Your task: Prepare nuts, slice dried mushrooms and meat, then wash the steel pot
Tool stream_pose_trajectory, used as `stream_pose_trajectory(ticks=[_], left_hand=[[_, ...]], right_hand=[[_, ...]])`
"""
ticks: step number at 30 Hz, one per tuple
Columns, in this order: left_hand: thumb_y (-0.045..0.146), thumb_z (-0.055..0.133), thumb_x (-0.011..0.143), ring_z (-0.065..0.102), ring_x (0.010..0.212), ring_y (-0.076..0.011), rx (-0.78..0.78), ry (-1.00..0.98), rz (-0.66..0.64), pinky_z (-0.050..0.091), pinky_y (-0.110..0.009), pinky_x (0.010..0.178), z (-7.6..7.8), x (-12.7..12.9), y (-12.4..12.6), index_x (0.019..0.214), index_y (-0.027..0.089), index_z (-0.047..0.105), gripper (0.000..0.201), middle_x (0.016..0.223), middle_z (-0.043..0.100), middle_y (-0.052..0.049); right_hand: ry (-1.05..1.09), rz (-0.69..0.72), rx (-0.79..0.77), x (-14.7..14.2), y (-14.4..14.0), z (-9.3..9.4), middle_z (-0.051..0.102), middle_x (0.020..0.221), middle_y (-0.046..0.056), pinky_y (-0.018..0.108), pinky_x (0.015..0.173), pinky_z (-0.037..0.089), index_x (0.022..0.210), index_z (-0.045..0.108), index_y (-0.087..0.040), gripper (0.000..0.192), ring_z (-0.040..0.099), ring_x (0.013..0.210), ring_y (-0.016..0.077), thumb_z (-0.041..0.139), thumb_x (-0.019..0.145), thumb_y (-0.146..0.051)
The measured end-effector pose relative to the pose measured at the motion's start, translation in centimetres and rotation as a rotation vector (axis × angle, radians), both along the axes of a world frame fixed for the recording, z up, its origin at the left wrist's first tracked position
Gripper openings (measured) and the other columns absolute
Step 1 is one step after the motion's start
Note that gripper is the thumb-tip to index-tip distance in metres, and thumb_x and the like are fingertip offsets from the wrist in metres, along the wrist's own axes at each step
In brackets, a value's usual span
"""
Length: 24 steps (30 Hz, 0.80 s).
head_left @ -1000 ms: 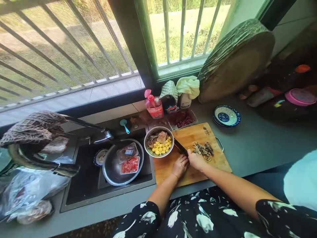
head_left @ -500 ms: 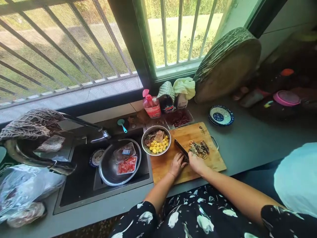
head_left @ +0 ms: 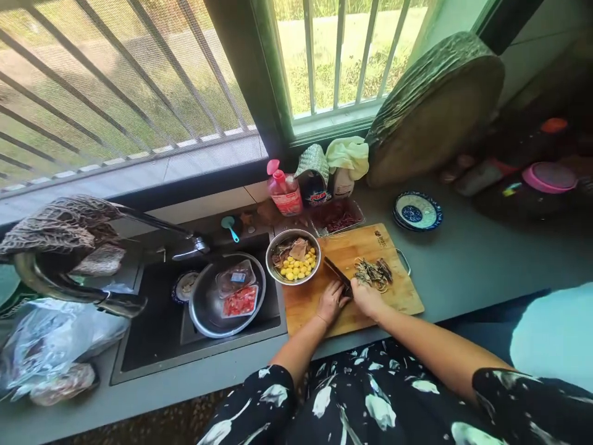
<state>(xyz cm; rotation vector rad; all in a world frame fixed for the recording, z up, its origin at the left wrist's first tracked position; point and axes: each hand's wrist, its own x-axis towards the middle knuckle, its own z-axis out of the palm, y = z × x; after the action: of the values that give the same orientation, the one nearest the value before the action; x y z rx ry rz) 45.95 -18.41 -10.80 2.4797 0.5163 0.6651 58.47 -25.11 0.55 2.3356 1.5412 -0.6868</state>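
Knife (head_left: 337, 275) handle hidden in closed right hand (head_left: 365, 298); left hand (head_left: 331, 303) flat on board (head_left: 403, 296), w/ whatever's under it unclear.

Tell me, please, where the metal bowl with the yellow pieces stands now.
In the head view the metal bowl stands left of centre, on the left end of the wooden cutting board, beside the sink and just beyond the left hand.

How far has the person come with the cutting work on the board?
Done: a heap of dark strips lies cut on the cutting board. In hand: the right hand grips the knife, the left hand beside it. Whether uncut pieces are left under the hands cannot be seen.
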Motion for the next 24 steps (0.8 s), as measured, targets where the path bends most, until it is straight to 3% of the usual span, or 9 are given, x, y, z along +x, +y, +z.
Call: stream_pose_trajectory(ticks=[8, 13, 18, 24], left_hand=[[0.038, 0.049, 0.080, 0.045, 0.112, -0.0236, 0.030, 0.007, 0.006, 0.040, -0.044, 0.094, 0.2, 0.0, -0.2, 0.112, 0.015, 0.052, 0.040, 0.114, 0.054, -0.012], [0.039, 0.052, 0.078, 0.047, 0.109, -0.0230, 0.040, -0.012, 0.032, 0.040, -0.043, 0.094, 1.0, 0.2, -0.6, 0.107, 0.013, 0.054, 0.039, 0.109, 0.056, -0.011], [0.037, 0.054, 0.077, 0.048, 0.107, -0.0228, 0.005, -0.008, 0.050, 0.039, -0.045, 0.093, 2.1, 0.1, -0.9, 0.107, 0.015, 0.054, 0.037, 0.107, 0.056, -0.011], [0.037, 0.054, 0.076, 0.048, 0.107, -0.0229, 0.014, -0.040, 0.028, 0.041, -0.044, 0.092, 1.7, 0.0, -0.6, 0.105, 0.016, 0.055, 0.035, 0.107, 0.056, -0.011]], right_hand=[[-0.018, 0.023, 0.086, -0.1, 0.1, 0.4, 0.063, 0.085, 0.015, 0.030, 0.068, 0.044, 0.104, 0.038, -0.013, 0.024, 0.061, 0.083, 0.0230, 0.041, 0.081, -0.019], [-0.030, 0.007, 0.111, 0.2, -0.7, 1.0, 0.063, 0.086, 0.015, 0.030, 0.068, 0.044, 0.106, 0.037, -0.013, 0.025, 0.062, 0.084, 0.0223, 0.040, 0.081, -0.016], [-0.050, -0.009, 0.161, 0.3, -3.0, 0.3, 0.063, 0.083, 0.015, 0.028, 0.064, 0.044, 0.103, 0.039, -0.012, 0.022, 0.063, 0.080, 0.0201, 0.029, 0.083, -0.008], [-0.052, -0.047, 0.177, -0.1, -2.4, -0.2, 0.063, 0.082, 0.015, 0.027, 0.064, 0.043, 0.103, 0.039, -0.012, 0.022, 0.063, 0.079, 0.0194, 0.031, 0.083, -0.010]])
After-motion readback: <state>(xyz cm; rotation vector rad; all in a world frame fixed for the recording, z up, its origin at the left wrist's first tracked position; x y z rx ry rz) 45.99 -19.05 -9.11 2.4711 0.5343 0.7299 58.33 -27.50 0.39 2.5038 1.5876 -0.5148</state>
